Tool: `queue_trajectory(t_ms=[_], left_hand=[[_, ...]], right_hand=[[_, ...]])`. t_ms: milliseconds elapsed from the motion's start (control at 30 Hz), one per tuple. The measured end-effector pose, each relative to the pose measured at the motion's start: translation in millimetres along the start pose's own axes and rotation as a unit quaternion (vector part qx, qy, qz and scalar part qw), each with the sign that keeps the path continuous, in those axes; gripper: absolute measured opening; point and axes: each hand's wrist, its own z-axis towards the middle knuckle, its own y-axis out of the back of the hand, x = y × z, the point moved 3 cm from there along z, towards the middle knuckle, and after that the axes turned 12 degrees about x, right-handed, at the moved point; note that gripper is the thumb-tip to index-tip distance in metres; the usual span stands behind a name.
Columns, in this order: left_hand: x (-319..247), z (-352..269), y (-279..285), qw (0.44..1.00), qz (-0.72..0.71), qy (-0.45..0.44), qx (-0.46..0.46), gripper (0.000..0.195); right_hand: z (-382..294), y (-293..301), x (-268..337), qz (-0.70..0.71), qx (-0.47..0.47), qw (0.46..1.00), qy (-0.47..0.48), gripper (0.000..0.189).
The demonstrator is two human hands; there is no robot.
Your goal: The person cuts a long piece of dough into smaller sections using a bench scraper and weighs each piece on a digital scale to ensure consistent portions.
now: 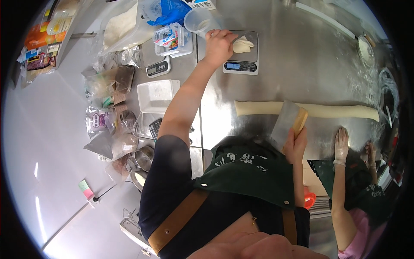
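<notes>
My left hand (220, 48) is at the left edge of a digital kitchen scale (241, 59), fingers bent and slightly apart, with nothing visible in them. A small folded piece of pale dough (243, 45) sits on the scale's plate beside my thumb. The scale's display is lit. My right hand (296, 144) grips the wooden handle of a metal dough scraper (285, 119). Its blade lies across the near side of a long dough log (336, 110) that stretches sideways over the steel worktop (284, 81). Whether the blade touches the dough, I cannot tell.
A co-worker's gloved hand (341, 142) rests on the worktop at right. At left are a second scale (157, 67), a plastic tub (155, 95), a whisk (139, 125) and several bags. A clear plastic cup (197, 21) stands behind my left hand. A flour bowl (365, 50) is far right.
</notes>
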Motion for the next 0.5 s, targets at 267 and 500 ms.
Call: queue_trajectory(t_ms=[267,500], left_hand=[[-4.8,-18.1,23.3,1.0,0.008,0.0,-0.023,0.022],[-3.6,-17.6,20.3,1.0,0.01,0.006,-0.029,0.018]], right_hand=[[-0.7,-6.2,2.5,-0.003,0.019,1.0,-0.002,0.03],[-2.8,-7.0,5.0,-0.012,0.008,1.0,0.014,0.03]])
